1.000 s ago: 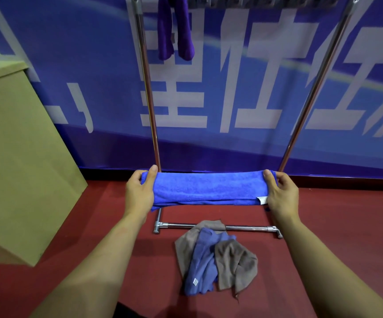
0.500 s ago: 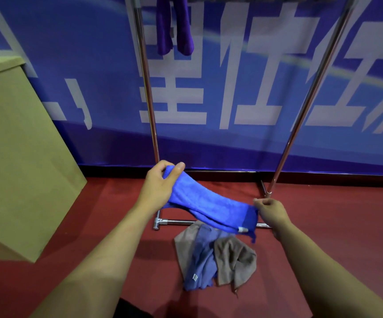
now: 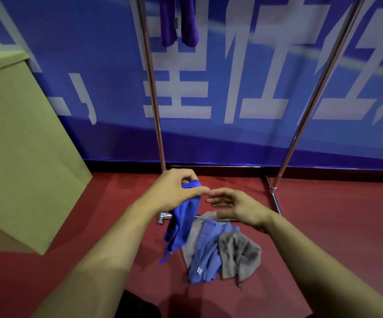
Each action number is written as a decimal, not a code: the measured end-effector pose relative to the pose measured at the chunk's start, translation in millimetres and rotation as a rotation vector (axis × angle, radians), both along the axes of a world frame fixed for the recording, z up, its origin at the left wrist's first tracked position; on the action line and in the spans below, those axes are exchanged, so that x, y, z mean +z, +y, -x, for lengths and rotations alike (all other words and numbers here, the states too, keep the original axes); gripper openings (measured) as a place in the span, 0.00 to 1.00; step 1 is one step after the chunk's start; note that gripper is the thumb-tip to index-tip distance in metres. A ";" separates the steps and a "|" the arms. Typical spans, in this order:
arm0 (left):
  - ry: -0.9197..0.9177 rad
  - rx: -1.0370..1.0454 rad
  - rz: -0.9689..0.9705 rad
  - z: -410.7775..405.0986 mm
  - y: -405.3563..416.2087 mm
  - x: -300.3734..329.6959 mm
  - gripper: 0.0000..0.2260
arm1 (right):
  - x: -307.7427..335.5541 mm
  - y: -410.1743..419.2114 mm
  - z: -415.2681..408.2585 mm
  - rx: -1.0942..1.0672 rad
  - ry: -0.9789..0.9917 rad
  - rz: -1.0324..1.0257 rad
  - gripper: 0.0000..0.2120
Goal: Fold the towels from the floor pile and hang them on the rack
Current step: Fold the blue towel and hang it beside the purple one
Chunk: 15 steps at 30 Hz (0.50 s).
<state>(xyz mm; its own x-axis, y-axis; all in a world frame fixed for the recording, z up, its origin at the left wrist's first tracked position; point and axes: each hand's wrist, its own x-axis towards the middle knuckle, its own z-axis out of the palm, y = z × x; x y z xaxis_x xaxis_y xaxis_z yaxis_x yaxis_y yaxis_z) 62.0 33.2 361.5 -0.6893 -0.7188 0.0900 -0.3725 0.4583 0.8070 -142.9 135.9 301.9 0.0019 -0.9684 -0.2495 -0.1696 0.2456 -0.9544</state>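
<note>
Rack (image 3: 150, 88) stands far against the blue banner (image 3: 254, 138), purple towel (image 3: 178, 21) hung up top. Floor pile (image 3: 222, 249) lies near its base. I see left hand (image 3: 174, 191) fingers pinching blue towel (image 3: 181, 223), dangling; right hand (image 3: 238, 208) released, just beside.

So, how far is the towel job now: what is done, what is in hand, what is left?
Done: one purple towel hangs at the top of the rack. In hand: the left hand grips a bright blue towel that hangs down; the right hand is open beside it. Left: hanging this one, then the floor pile of grey and blue towels.
</note>
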 end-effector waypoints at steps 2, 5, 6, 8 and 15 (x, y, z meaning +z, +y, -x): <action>0.033 -0.002 0.009 -0.4 2.5 8.1 0.14 | -1.4 0.7 -4.9 0.057 0.006 0.001 0.29; 0.119 0.022 -0.015 -2.3 3.5 19.2 0.11 | -1.6 3.1 -12.8 0.132 -0.006 0.002 0.24; 0.153 0.036 -0.032 -3.4 2.6 21.1 0.10 | -0.9 4.0 -14.9 0.144 -0.009 0.002 0.19; 0.212 0.088 -0.072 -6.9 -1.8 22.0 0.10 | 1.2 6.3 -18.7 0.157 -0.038 -0.011 0.11; 0.242 0.290 -0.190 -32.6 -27.1 -0.4 0.13 | 17.2 11.0 -23.8 0.185 -0.123 -0.014 0.10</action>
<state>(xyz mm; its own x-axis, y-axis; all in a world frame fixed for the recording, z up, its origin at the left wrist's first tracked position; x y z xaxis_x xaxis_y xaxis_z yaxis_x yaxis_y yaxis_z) 94.6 6.1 361.1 -0.4317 -0.8992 0.0720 -0.2535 0.1975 0.9470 -119.1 146.9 319.1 0.2109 -0.9450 -0.2499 -0.0959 0.2344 -0.9674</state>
